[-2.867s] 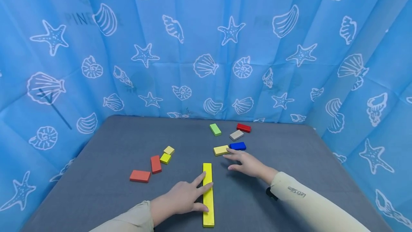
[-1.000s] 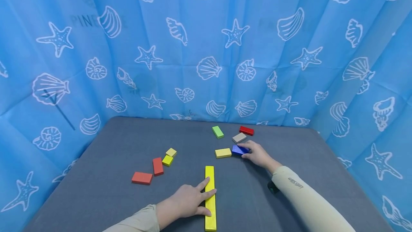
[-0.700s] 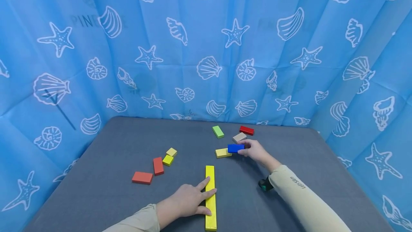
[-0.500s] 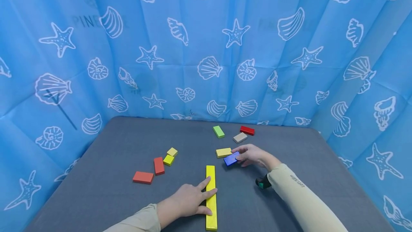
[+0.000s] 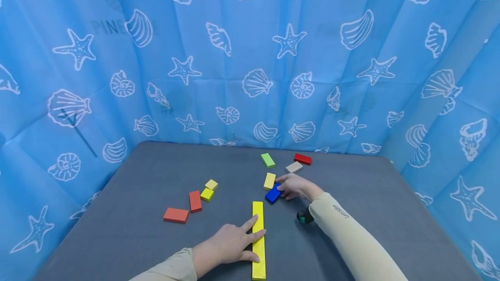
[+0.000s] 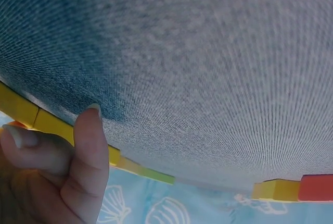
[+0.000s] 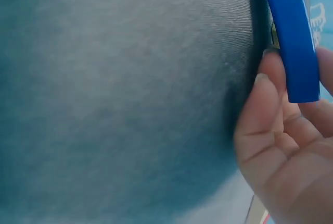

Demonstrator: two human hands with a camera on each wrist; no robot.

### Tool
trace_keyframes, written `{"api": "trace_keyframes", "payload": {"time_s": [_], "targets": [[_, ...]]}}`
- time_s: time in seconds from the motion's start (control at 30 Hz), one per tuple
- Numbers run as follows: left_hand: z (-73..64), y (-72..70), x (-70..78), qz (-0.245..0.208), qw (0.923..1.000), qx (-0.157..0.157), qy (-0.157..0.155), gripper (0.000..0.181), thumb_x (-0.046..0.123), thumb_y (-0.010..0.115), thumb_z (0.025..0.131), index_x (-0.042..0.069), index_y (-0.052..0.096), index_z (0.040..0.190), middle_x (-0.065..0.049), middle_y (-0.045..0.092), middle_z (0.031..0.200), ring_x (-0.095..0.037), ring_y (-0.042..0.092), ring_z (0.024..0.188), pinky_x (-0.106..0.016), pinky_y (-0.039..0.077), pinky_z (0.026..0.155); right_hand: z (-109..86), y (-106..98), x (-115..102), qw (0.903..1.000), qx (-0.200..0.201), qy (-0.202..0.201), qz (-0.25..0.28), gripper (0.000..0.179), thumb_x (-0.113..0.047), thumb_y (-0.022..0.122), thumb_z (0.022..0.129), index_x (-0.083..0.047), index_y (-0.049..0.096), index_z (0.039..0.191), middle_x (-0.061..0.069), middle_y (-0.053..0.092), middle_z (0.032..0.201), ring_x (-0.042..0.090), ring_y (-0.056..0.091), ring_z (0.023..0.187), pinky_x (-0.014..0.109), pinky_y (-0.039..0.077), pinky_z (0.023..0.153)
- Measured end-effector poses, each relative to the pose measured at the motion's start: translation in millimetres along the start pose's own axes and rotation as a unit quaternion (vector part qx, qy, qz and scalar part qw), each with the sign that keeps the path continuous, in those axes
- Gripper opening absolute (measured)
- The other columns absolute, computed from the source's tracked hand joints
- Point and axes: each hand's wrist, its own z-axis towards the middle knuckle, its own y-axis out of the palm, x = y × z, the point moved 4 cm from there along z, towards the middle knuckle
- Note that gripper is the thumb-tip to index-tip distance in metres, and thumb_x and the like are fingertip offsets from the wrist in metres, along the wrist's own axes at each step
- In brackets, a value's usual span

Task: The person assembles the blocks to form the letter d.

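The blue block (image 5: 273,194) shifts left and swings to a slant compared with 0.5 seconds earlier, while the pale-yellow block (image 5: 269,181), crosswise then, now points lengthwise away from the person. The right hand (image 5: 294,185) pinches the blue block with its fingers at the far, right-hand end, a grip that seems chosen to steer it with its near end uncovered. Whether it touches the pale-yellow block or sits fully on the gray tabletop (image 5: 351,194) cannot be told. The left hand (image 5: 228,244) spreads its fingers across the long yellow strip (image 5: 259,246), apparently keeping it straight and steady. The blue block lies within the right fingers, just beyond and right of the strip's far end, apart from the left fingers. Farther back lie 3 blocks: green (image 5: 268,160), beige (image 5: 294,167) and red (image 5: 302,159).
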Motion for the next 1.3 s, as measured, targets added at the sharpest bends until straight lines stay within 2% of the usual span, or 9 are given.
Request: {"api": "trace_keyframes", "payload": {"time_s": [0.17,0.37,0.67,0.73,0.83,0.97,1.03,1.17,1.3], "targets": [[0.5,0.4,-0.5,-0.005,1.0000,-0.002,0.000,0.066,0.064,0.052,0.088,0.039,0.041,0.147,0.001,0.029,0.157,-0.011,0.055,0.071,-0.028,0.047,0.068,9.5,7.9,-10.9,0.9996,0.020,-0.015,-0.017,0.045,-0.007,0.055,0.098,-0.002,0.048,0.142,0.016,0.056,0.110,0.027,0.055,0.090,0.034,0.050,0.076],[1.2,0.4,0.3,-0.009,0.9999,-0.009,-0.006,0.066,0.065,0.052,0.087,0.040,0.040,0.147,0.002,0.029,0.157,-0.012,0.054,0.072,-0.028,0.047,0.069,22.0,19.8,-21.1,0.9985,0.031,-0.042,-0.015,0.044,-0.006,0.053,0.099,-0.002,0.048,0.143,0.016,0.055,0.112,0.026,0.054,0.091,0.037,0.050,0.081],[1.4,0.0,1.6,-0.006,1.0000,-0.006,-0.005,0.066,0.065,0.052,0.087,0.040,0.040,0.147,0.002,0.029,0.157,-0.012,0.055,0.074,-0.027,0.046,0.068,26.8,10.3,-29.5,0.9963,0.054,-0.048,0.048,0.039,-0.007,0.060,0.096,0.003,0.052,0.132,0.019,0.058,0.116,0.029,0.058,0.097,0.041,0.050,0.090],[0.6,-0.4,1.3,-0.006,0.9999,-0.007,-0.007,0.066,0.065,0.052,0.087,0.040,0.040,0.147,0.003,0.028,0.157,-0.012,0.055,0.075,-0.027,0.046,0.069,27.5,9.2,-30.4,0.9968,0.053,-0.050,0.032,0.035,-0.008,0.063,0.095,0.004,0.056,0.127,0.018,0.060,0.113,0.028,0.059,0.096,0.040,0.050,0.089],[-0.9,-0.7,0.6,-0.004,0.9999,-0.005,-0.008,0.066,0.064,0.052,0.088,0.040,0.041,0.147,0.002,0.029,0.157,-0.012,0.054,0.072,-0.027,0.046,0.067,27.9,12.2,-32.3,0.9967,0.044,-0.062,-0.027,0.035,-0.011,0.066,0.093,0.004,0.059,0.124,0.017,0.061,0.115,0.026,0.060,0.097,0.039,0.051,0.088],[-1.0,-0.1,0.1,0.001,1.0000,0.001,-0.002,0.065,0.064,0.051,0.088,0.039,0.041,0.147,0.001,0.029,0.157,-0.011,0.051,0.065,-0.026,0.044,0.063,26.7,16.4,-33.5,0.9879,0.061,-0.066,-0.126,0.047,-0.018,0.073,0.089,0.003,0.058,0.127,0.018,0.059,0.122,0.027,0.058,0.103,0.043,0.049,0.091],[0.0,0.8,0.1,0.004,1.0000,0.004,0.000,0.066,0.065,0.050,0.088,0.039,0.040,0.147,0.001,0.029,0.157,-0.011,0.049,0.063,-0.026,0.043,0.061,25.6,16.3,-32.3,0.9835,0.079,-0.055,-0.153,0.048,-0.019,0.075,0.087,0.004,0.059,0.126,0.019,0.060,0.120,0.029,0.058,0.103,0.045,0.047,0.093],[1.6,2.0,-0.4,0.003,1.0000,0.003,-0.001,0.066,0.065,0.050,0.088,0.040,0.039,0.148,0.001,0.029,0.157,-0.011,0.049,0.063,-0.025,0.043,0.061,23.5,17.2,-27.7,0.9816,0.092,-0.053,-0.158,0.041,-0.016,0.073,0.088,0.003,0.062,0.123,0.018,0.062,0.117,0.030,0.059,0.104,0.047,0.046,0.094],[0.6,1.1,-1.0,0.001,1.0000,-0.001,-0.006,0.066,0.065,0.051,0.088,0.040,0.039,0.148,0.002,0.028,0.157,-0.012,0.050,0.064,-0.025,0.043,0.062,22.7,26.6,-28.5,0.9825,0.077,-0.081,-0.149,0.040,-0.016,0.072,0.089,0.000,0.063,0.125,0.019,0.060,0.125,0.032,0.057,0.112,0.048,0.045,0.096]]}}
